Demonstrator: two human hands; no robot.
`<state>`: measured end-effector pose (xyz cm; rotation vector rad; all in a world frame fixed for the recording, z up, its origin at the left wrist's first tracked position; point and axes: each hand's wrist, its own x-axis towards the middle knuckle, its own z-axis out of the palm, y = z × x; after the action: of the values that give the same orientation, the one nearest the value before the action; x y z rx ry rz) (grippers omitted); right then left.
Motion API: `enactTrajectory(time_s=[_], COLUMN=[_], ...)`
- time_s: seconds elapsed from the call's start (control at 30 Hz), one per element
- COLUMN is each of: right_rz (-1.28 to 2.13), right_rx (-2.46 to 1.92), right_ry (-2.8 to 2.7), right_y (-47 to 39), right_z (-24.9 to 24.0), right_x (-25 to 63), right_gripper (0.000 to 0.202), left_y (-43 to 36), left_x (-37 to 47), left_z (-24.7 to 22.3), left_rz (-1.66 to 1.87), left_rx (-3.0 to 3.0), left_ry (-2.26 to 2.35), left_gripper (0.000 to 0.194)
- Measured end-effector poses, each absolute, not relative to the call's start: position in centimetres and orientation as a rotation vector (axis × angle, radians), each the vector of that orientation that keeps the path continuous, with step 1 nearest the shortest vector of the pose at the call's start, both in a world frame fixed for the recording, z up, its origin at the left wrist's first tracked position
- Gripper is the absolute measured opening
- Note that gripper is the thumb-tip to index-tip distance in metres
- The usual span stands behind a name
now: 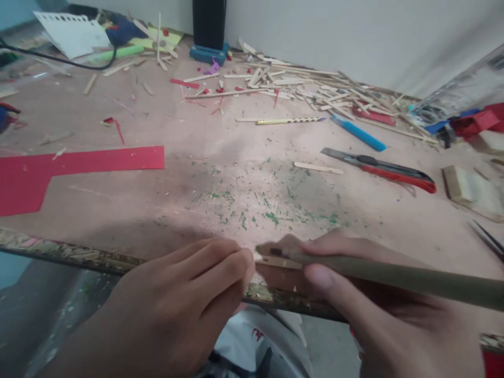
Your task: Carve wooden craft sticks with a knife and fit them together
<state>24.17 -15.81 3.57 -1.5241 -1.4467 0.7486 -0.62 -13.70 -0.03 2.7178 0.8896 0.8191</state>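
Note:
At the table's front edge, my left hand is closed, with its fingertips pinched at the left end of a small flat wooden piece; how much of it they cover is hidden. My right hand is wrapped round a long greenish-brown stick, which runs off to the right. The stick's left tip lies just above the wooden piece, close to my left fingertips. Green shavings are scattered on the table beyond both hands.
A red-handled cutter, its blade out, lies at the right near a short craft stick, a blue pen-like item and a pencil. Wooden sticks pile along the wall. Red paper is at left, wood blocks at right.

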Motion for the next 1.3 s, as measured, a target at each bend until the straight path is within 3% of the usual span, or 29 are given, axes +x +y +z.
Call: enactTrajectory(time_s=[0.13,0.33,0.43,0.63,1.13,1.3], right_rz=[0.756,0.732,0.723,0.652,0.259,0.188], right_rx=[-1.522,-1.545,-1.568,-1.656,-1.718,-1.713], right_ry=[-1.443,-1.445,-1.417,-1.305,-1.567,-1.72], right_y=[-15.4,-15.4,-15.7,-16.4,-16.7,-16.6], right_z=[3.3,3.3,3.4,3.4,3.9,4.0], right_x=[23.3,23.1,22.7,21.7,21.6,21.8], right_gripper=[0.032,0.036,0.034,0.011,0.003,0.012], left_y=[-13.9,-13.7,-13.6,-13.7,-13.4,-13.2], left_x=[-0.6,-0.4,-0.5,-0.5,-0.3,-0.2], left_z=[0.0,-0.2,-0.2,0.3,1.1,1.2], left_rz=[0.799,0.813,0.797,0.804,0.809,0.84], left_rx=[2.738,2.725,2.734,2.715,2.683,2.655], left_ry=[0.897,0.904,0.881,0.89,0.929,0.929], left_gripper=[0.021,0.022,0.02,0.019,0.023,0.021])
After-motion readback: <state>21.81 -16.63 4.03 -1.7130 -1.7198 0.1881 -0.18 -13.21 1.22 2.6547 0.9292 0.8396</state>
